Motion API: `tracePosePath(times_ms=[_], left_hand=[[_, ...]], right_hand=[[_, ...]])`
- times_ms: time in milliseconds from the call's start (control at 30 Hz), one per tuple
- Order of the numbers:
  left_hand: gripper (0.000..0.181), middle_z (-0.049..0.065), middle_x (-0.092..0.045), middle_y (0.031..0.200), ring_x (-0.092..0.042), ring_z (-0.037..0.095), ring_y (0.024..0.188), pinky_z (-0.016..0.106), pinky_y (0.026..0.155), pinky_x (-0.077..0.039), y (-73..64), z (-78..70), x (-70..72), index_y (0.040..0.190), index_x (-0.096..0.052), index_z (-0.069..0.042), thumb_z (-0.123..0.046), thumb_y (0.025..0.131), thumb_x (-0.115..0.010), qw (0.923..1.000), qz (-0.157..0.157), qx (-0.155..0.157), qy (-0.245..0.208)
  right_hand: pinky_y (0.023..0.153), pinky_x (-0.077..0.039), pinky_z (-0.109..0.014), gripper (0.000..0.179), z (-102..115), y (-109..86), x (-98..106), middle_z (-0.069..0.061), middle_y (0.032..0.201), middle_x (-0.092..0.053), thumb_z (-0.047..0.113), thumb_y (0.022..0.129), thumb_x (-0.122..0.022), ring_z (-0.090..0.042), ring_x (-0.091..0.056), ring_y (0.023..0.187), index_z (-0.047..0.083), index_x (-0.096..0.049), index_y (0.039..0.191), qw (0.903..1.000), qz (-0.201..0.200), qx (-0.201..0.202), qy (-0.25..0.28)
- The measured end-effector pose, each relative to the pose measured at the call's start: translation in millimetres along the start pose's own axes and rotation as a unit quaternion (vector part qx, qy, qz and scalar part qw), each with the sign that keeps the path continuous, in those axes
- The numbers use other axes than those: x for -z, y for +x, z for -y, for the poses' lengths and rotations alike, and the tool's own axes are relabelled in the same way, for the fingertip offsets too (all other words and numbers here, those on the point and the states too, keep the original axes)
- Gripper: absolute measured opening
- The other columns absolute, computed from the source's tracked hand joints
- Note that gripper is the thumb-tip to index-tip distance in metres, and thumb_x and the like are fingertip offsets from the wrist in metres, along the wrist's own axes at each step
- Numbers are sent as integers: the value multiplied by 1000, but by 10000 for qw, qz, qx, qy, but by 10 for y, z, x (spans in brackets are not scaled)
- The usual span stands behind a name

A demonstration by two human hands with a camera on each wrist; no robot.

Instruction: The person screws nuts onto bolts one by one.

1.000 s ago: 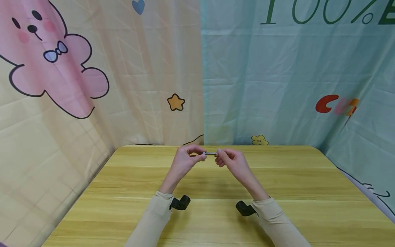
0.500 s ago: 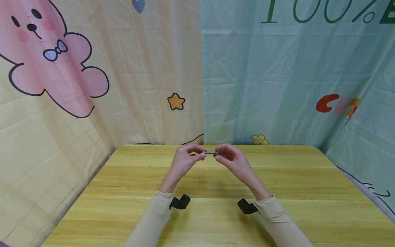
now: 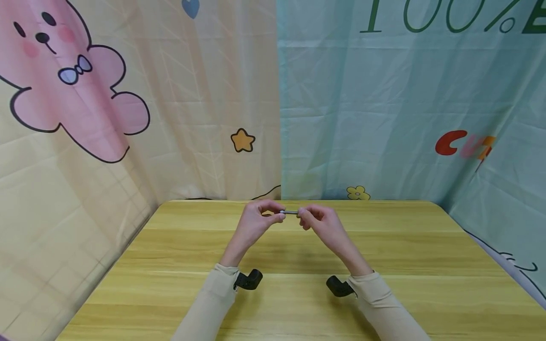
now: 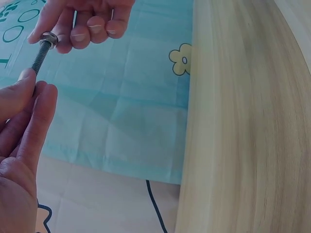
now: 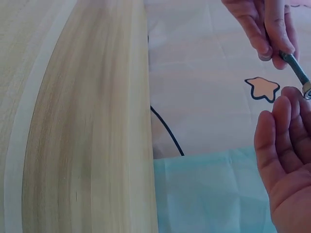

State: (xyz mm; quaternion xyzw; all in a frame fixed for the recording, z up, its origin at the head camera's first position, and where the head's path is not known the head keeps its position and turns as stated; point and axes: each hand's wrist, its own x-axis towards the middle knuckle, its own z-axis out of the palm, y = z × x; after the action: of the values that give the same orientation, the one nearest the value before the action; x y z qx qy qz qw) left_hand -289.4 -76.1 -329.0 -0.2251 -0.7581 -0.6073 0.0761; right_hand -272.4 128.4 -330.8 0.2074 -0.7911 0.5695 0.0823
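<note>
My two forearms slant inward and away from me, so that my hands meet near the far edge of the bench [image 3: 273, 308], held up above its surface. Between them lies a metal bolt [image 3: 291, 212], nearly level from side to side in the head view.

My left hand [image 3: 256, 220] pinches one end of the bolt between thumb and forefinger; the wrist bends so that the fingertips point to the right, and a gap shows between thumb and forefinger behind the tips. My right hand [image 3: 323, 221] faces it, its thumb and fingertips pinching at the other end, where a nut [image 4: 49, 39] sits on the thread. In the left wrist view fingertips flank that nut on both sides, and the other fingers of the right hand bend loosely beside one another, clear of the bolt. A length of thread shows bare between my two hands.

My left sleeve [image 3: 209, 303] and right sleeve [image 3: 388, 303] end at the wrists, each with a black camera mount, the left one [image 3: 249, 279] and the right one [image 3: 339, 286], jutting inward. Behind the bench hangs a curtain, beige [image 3: 204, 94] on the left and blue-green [image 3: 384, 94] on the right.
</note>
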Motion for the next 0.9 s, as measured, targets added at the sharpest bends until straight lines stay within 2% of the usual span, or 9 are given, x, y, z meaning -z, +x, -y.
tracePosePath(times_ms=[67,200,333,433,633,900], left_hand=[[10,7,-70,91,-69,21,79,34,79,-57,-3,-9,0,96,-73,1,0,87,-74,10000,-2,-64,20],[10,9,-70,91,-69,26,82,36,80,-57,-10,-35,3,96,-73,3,2,86,-73,9999,-34,-158,56],[9,7,-70,91,-69,25,81,36,80,-58,53,143,14,96,-75,-2,-2,86,-75,9997,-109,-233,17],[8,4,-71,90,-69,20,80,34,79,-58,102,283,22,94,-76,-8,-6,86,-76,9995,-141,-295,9],[9,6,-70,92,-69,23,82,35,81,-57,102,300,25,95,-76,-7,-7,86,-76,9996,-95,-260,-7],[10,8,-70,94,-68,25,83,36,81,-57,109,311,32,96,-75,-5,-7,87,-76,9997,-46,-239,-12]], right_hand=[[77,-55,-42,27,-54,23,-11,-18,83,-66,18,104,-53,-34,-63,79,-2,-68,93,9999,15,3,166],[83,-55,-44,31,-247,83,-19,-15,98,-66,23,105,-49,-28,-62,89,-3,-65,112,9991,52,124,403],[87,-54,-44,27,-348,107,-5,-9,113,-64,22,101,-60,-24,-60,102,10,-62,124,9989,65,345,302],[86,-53,-40,24,-280,85,3,-12,117,-63,13,97,-64,-26,-60,106,11,-62,121,9985,123,424,310],[83,-54,-33,21,-59,15,5,-20,114,-62,3,96,-63,-31,-60,104,2,-62,117,9983,249,444,294],[82,-55,-32,22,-32,9,3,-19,112,-62,4,96,-62,-31,-61,102,-1,-62,117,9987,321,325,229]])
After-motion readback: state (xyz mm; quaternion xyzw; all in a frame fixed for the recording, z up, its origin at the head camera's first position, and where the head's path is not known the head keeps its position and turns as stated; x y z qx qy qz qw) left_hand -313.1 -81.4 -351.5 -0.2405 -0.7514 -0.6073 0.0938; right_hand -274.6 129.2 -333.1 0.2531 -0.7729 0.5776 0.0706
